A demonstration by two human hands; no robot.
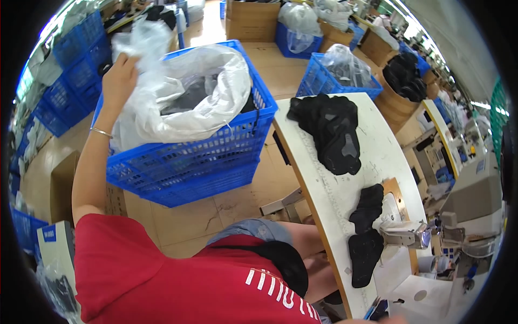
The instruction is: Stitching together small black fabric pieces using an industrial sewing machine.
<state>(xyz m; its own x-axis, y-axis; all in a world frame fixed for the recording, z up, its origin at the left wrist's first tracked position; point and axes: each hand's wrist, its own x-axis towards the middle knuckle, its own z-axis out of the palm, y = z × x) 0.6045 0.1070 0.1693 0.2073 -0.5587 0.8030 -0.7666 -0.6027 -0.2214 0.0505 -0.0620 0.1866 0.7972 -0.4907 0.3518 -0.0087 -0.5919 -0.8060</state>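
Observation:
My left hand (120,78) is raised at the upper left, fingers closed on a crumpled clear plastic bag (147,46). That plastic hangs over the left side of a blue plastic crate (189,167). A white woven sack (202,121) lines the crate with its mouth spread wide; grey and dark pieces (197,92) lie inside. At the bottom edge only a blurred bit of my right hand (386,319) shows, by the near end of the white sewing table (383,129); its fingers cannot be made out.
On the table lie a pile of black padded pieces (332,132) and more black pieces (367,254) beside the sewing machine (404,233). Blue crates (70,81) are stacked at the left. Further crates (337,81) and cardboard boxes (251,21) stand beyond the table.

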